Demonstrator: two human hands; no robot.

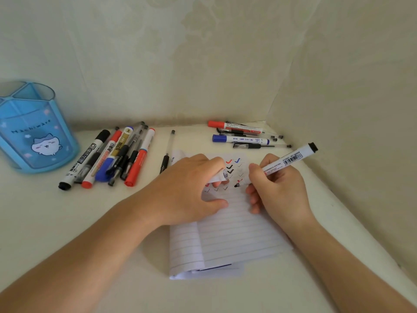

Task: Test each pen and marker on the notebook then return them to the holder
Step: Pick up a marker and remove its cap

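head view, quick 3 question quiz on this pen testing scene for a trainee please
1. True or false: the blue holder stands to the right of the notebook.
2. Which hand holds the marker to the page: A left, B right?
3. Fill in: the tick marks on the page are red, blue and ____.
Key: 1 false, it stands to the left; 2 B, the right hand; 3 black.

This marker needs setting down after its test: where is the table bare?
Bare table lies at the back, between the lone pen and the right pile; also in front of the left pile, left of the left forearm, and in front of the notebook. Crowded: from holder to left pile, and the right back corner.
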